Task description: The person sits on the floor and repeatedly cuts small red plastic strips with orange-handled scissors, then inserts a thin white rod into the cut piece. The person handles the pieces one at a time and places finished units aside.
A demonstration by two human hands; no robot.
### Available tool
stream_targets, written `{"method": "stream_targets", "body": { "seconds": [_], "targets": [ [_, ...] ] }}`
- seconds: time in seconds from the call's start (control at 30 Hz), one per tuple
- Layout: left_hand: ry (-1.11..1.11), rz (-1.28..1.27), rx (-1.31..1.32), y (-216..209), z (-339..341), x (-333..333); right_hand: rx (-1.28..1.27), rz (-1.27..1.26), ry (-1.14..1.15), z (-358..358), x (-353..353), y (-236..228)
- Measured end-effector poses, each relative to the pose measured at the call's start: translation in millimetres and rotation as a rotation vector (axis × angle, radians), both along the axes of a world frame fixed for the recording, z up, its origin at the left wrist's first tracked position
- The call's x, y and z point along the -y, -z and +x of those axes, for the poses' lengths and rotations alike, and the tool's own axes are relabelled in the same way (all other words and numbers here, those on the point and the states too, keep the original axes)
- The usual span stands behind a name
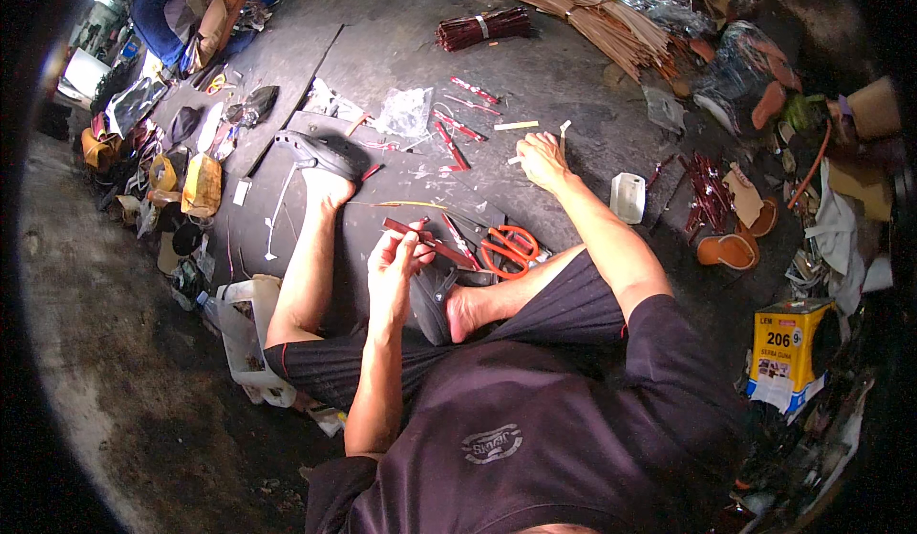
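My left hand (392,262) is closed in a pinch on a dark red strip (406,227), held above my folded leg. Farther out, my right hand (543,161) reaches to the dark floor with its fingers curled round a pale strip (564,133); its fingers partly hide what they grip. Another pale yellow strip (517,125) lies flat just beyond that hand. Between my legs rest orange-handled scissors (511,250). Several red strips with white bands, among them one red piece (451,145), lie scattered left of my right hand, beside a clear plastic bag (403,112).
Dark sandals (330,155) are on my feet. A white tray (628,197) stands right of my right forearm, near a pile of dark red strips (707,190). Bundled strips (484,30) lie ahead. A yellow can (789,348) stands at right. Another person (181,18) sits far left.
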State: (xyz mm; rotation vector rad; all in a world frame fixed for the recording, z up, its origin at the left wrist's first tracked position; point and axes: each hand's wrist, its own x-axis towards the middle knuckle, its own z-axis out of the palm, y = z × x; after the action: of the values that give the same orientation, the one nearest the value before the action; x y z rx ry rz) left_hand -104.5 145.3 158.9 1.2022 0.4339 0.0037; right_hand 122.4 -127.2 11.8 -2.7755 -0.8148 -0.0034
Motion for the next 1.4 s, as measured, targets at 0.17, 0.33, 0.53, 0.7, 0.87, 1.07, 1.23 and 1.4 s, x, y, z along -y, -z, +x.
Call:
{"method": "stream_targets", "body": {
  "seconds": [0.17, 0.33, 0.53, 0.7, 0.87, 1.07, 1.23, 1.4],
  "targets": [
    [0.038, -0.007, -0.034, -1, 2, 9, 0.066, -0.041, 0.011, -5, 1, 5],
    [0.042, -0.020, -0.038, -2, 5, 11, 0.076, 0.041, 0.004, -7, 4, 8],
    [0.001, -0.126, -0.068, -14, 13, 18, 0.188, 0.103, 0.094, -8, 3, 5],
    [0.001, -0.196, -0.050, -21, 13, 15, -0.495, 0.788, 0.336, -49, -19, -61],
    [0.013, -0.187, -0.015, -16, 12, 18, -0.923, 1.323, 0.258, -112, -18, -122],
    [0.052, 0.055, 0.102, -26, 12, 27, -0.936, 1.342, 0.201, -159, -25, -180],
    [0.164, 0.147, 0.108, -31, 14, 35, -0.926, 1.323, 0.199, -170, -37, -199],
    [0.182, -0.114, 0.033, -38, 15, 40, -0.892, 1.262, 0.185, -171, -42, -195]
  ]
}}
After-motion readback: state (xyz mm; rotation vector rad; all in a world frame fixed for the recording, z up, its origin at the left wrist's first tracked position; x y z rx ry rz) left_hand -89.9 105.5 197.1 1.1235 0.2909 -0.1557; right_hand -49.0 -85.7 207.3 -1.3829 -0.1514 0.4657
